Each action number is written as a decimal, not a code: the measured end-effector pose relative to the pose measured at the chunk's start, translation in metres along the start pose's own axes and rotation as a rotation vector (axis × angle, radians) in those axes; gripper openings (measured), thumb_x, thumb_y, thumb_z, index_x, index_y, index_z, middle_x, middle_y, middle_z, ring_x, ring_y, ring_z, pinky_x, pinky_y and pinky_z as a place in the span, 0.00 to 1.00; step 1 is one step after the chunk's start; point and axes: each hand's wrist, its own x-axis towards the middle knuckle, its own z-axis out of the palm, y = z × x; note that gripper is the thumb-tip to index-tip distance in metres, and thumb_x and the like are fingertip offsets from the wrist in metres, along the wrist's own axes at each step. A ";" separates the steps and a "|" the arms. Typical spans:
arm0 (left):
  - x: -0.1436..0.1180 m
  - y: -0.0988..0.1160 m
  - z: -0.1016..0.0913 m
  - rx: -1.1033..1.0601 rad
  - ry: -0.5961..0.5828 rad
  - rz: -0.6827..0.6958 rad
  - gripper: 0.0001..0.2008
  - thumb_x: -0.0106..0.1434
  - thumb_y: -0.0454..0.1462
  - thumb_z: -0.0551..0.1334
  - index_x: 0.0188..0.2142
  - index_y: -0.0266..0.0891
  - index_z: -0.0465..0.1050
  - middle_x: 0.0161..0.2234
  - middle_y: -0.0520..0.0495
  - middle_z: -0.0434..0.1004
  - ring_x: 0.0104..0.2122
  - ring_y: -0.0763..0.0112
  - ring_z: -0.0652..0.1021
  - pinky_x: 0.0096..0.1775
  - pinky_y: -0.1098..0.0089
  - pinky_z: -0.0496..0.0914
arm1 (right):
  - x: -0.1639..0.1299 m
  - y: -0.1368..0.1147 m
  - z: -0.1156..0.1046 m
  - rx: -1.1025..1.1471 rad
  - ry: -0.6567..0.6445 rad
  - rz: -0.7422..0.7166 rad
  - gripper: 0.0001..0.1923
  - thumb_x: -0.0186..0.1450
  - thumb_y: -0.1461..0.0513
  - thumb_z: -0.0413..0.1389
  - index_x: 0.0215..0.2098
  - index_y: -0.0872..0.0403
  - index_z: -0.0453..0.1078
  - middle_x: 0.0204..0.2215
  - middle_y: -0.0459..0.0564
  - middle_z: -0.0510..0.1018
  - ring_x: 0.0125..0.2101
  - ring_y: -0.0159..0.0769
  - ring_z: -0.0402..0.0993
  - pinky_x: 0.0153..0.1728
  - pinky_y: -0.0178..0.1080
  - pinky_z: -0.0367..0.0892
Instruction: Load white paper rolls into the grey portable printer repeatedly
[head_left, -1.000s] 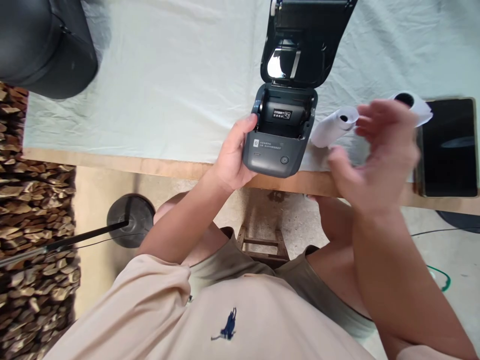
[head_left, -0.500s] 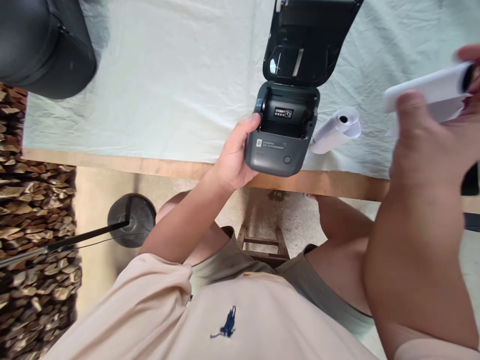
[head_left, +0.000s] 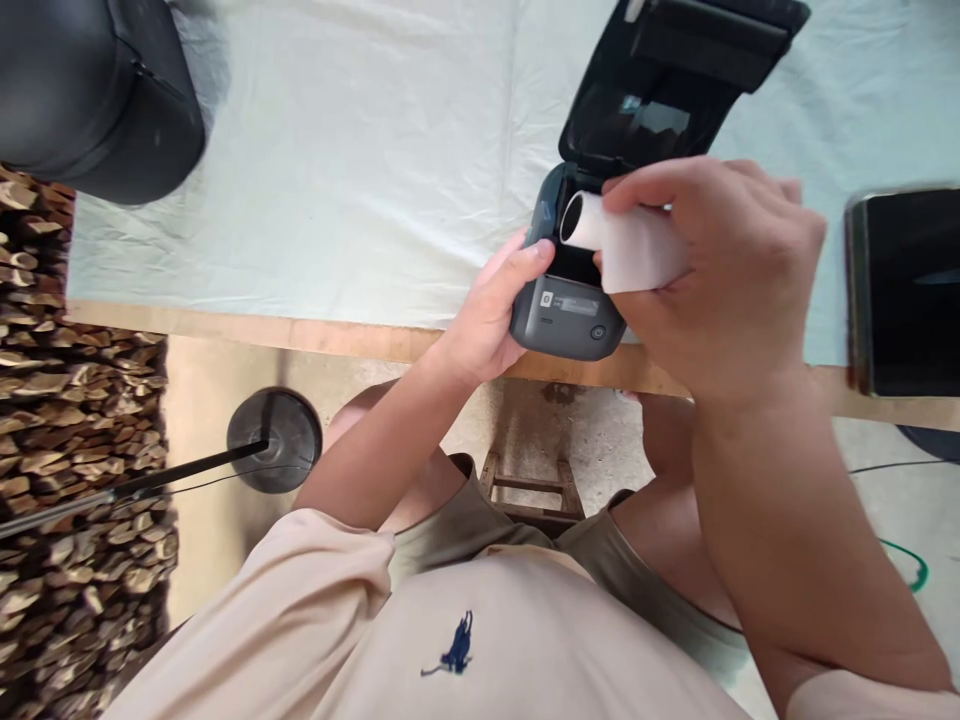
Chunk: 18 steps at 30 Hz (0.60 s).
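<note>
A dark grey portable label printer [head_left: 568, 318] is tilted up near the table's front edge, its black lid [head_left: 667, 90] swung back. My left hand [head_left: 495, 305] grips the printer's left side, thumb over the rim of the paper bay. My right hand [head_left: 739, 265] is closed around a white paper roll [head_left: 637, 245] with a dark hollow core. One end of the roll is over the bay, and its loose paper hangs towards me. Whether the roll touches the bay's inside I cannot tell. The second roll seen earlier is hidden behind my right hand.
A pale cloth [head_left: 337, 180] covers the wooden table. A black zipped case [head_left: 97, 100] stands at the back left, and a dark-screened device [head_left: 911, 290] lies at the right edge. Below are a black round stand base [head_left: 274, 440], a wooden stool [head_left: 532, 490] and stacked firewood [head_left: 82, 450].
My right hand has carried the paper roll leftward from the far right to over the printer's bay. My left hand still holds the printer, which has shifted slightly right in view.
</note>
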 end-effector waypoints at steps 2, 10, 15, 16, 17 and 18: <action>0.000 -0.001 -0.001 -0.001 -0.022 0.015 0.09 0.65 0.41 0.62 0.44 0.42 0.73 0.35 0.52 0.79 0.34 0.71 0.82 0.35 0.74 0.76 | 0.001 0.005 0.002 0.012 -0.058 0.020 0.11 0.61 0.66 0.55 0.41 0.52 0.74 0.44 0.46 0.79 0.45 0.37 0.78 0.47 0.44 0.73; -0.002 0.002 -0.001 -0.022 0.011 0.030 0.15 0.69 0.48 0.55 0.37 0.40 0.73 0.35 0.48 0.80 0.48 0.62 0.81 0.44 0.69 0.77 | -0.005 -0.001 0.002 -0.011 0.028 -0.162 0.05 0.61 0.59 0.61 0.34 0.50 0.71 0.31 0.41 0.78 0.40 0.36 0.78 0.43 0.43 0.66; -0.006 0.004 -0.002 0.013 0.015 0.047 0.08 0.64 0.40 0.63 0.40 0.40 0.71 0.33 0.51 0.77 0.42 0.68 0.82 0.41 0.73 0.75 | -0.006 -0.006 0.001 0.131 0.031 -0.193 0.11 0.65 0.52 0.56 0.34 0.50 0.73 0.31 0.43 0.78 0.44 0.38 0.76 0.47 0.47 0.67; -0.007 0.004 -0.003 0.028 0.011 0.051 0.09 0.62 0.38 0.64 0.42 0.40 0.71 0.34 0.52 0.76 0.40 0.69 0.82 0.41 0.73 0.75 | -0.005 -0.005 -0.001 0.159 0.073 -0.129 0.10 0.66 0.53 0.55 0.35 0.49 0.73 0.32 0.44 0.77 0.44 0.37 0.76 0.47 0.47 0.68; -0.008 0.003 -0.003 0.042 0.001 0.051 0.11 0.61 0.37 0.65 0.44 0.41 0.71 0.34 0.52 0.76 0.40 0.69 0.82 0.40 0.72 0.75 | -0.003 -0.002 -0.003 0.185 0.121 -0.057 0.10 0.66 0.54 0.54 0.38 0.49 0.73 0.35 0.46 0.77 0.44 0.37 0.75 0.46 0.46 0.70; -0.009 0.003 -0.003 0.060 -0.008 0.049 0.13 0.60 0.37 0.66 0.45 0.41 0.71 0.35 0.52 0.76 0.40 0.68 0.82 0.40 0.72 0.75 | -0.002 0.001 -0.005 0.205 0.145 0.009 0.12 0.66 0.53 0.55 0.43 0.48 0.73 0.41 0.47 0.76 0.46 0.38 0.73 0.46 0.46 0.71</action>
